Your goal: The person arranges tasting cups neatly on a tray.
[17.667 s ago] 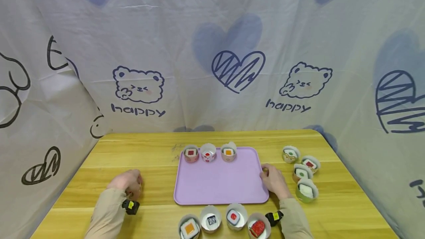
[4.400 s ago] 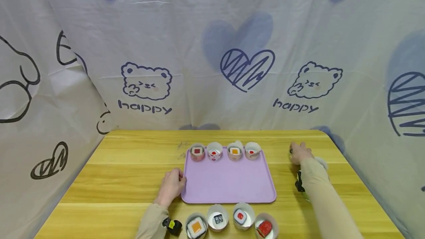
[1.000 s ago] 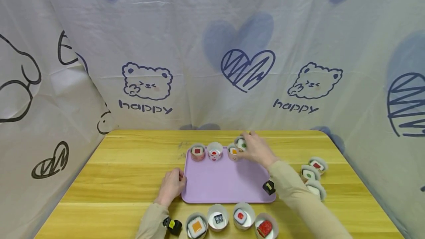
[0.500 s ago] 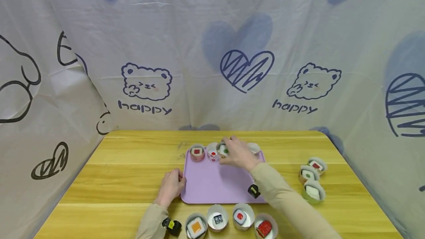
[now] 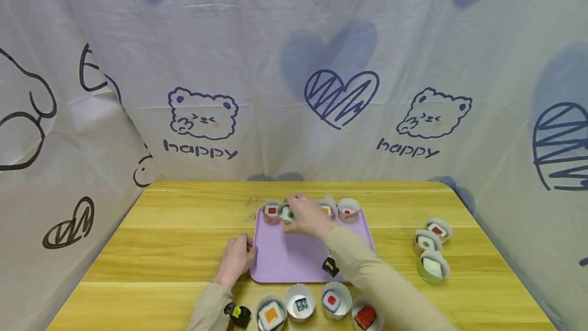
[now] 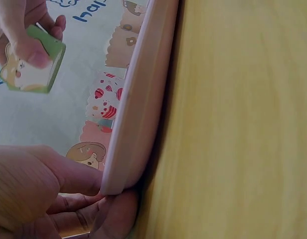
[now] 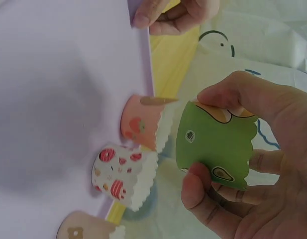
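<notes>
My right hand (image 5: 308, 217) holds a green paper baking cup (image 7: 218, 144) between thumb and fingers, raised above the back left of the lilac tray (image 5: 294, 257). A white sushi-like piece with a green dot sits inside that cup. My left hand (image 5: 237, 257) grips the tray's left rim, thumb on top and a finger beneath, as the left wrist view shows. Along the tray's back edge stand a pink cup (image 7: 143, 122), a white cup with red prints (image 7: 126, 172), a beige cup (image 5: 327, 208) and another pale cup (image 5: 348, 211), each with a piece inside.
Three filled cups cluster on the table at the right, among them a light green one (image 5: 433, 268). In front of the tray is a row of several cups, including one with an orange-topped piece (image 5: 271, 314) and one with a red piece (image 5: 366, 316). A printed curtain (image 5: 271, 137) hangs behind.
From among the cups at the right, my right hand has taken the green cup and carried it left over the back row. My left hand has moved from the table to the tray's left rim.
</notes>
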`<action>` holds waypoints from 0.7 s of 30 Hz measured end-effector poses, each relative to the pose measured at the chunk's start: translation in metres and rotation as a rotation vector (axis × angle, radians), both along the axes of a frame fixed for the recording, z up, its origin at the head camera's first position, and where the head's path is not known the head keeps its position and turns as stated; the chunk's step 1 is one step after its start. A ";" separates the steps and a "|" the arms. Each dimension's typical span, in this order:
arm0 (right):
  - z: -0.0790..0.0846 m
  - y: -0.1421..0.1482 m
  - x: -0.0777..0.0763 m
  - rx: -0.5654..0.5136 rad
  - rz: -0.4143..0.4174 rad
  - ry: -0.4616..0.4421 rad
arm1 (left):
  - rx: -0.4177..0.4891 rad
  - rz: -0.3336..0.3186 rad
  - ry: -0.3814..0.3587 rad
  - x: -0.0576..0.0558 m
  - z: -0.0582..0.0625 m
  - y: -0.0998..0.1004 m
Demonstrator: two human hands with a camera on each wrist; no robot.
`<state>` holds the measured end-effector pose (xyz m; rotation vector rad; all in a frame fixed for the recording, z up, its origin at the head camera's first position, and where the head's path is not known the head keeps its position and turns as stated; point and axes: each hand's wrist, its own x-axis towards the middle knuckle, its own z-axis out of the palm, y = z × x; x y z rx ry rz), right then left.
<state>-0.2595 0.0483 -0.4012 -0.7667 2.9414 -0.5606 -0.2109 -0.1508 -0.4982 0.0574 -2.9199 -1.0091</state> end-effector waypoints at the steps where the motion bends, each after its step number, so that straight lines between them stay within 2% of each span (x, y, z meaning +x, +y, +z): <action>1: -0.001 -0.002 0.000 0.007 0.006 0.000 | 0.001 -0.001 0.000 0.000 0.000 0.000; 7: -0.007 -0.015 -0.003 0.068 0.026 0.016 | 0.005 -0.007 0.012 0.000 -0.001 0.000; 14: -0.015 -0.024 -0.006 0.076 0.021 -0.011 | 0.005 -0.005 0.056 0.000 -0.001 0.002; 21: -0.020 -0.035 -0.012 0.091 0.024 -0.034 | 0.018 -0.006 0.029 0.000 -0.002 0.001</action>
